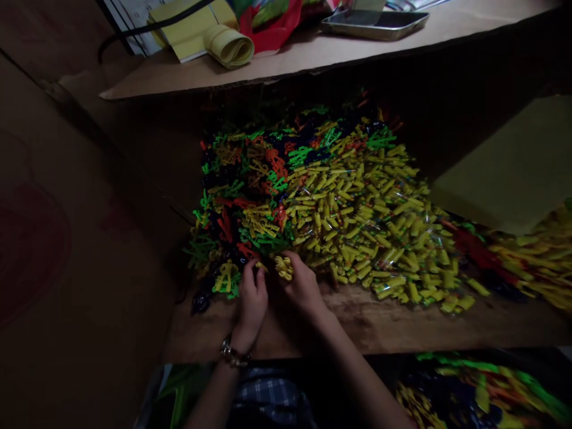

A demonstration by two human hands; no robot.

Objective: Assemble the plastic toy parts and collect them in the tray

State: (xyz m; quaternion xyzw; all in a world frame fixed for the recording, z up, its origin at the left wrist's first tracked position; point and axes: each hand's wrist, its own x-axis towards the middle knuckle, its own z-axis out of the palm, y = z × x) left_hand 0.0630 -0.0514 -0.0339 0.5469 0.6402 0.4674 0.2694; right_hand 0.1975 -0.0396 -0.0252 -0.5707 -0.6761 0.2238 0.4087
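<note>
My right hand (304, 287) is closed on a small yellow plastic figure (284, 268), held just above the front of the wooden table (357, 328). Close beside it, my left hand (252, 298) has thumb and fingers pinched around a small yellow plastic piece (261, 266), mostly hidden. Left of that hand lie yellow and green plastic figures (227, 277). Behind both hands spreads a mixed pile of green, orange, yellow and dark blue plastic figures (263, 173). A large heap of yellow rolled pieces in clear wrap (370, 220) lies to the right.
A shelf (286, 74) overhangs the back, carrying a yellow paper roll (230, 46), a red bag (272, 30) and a metal tray (375, 25). More coloured plastic pieces (487, 387) sit below the table edge at right. A pale panel (509, 167) leans on the right.
</note>
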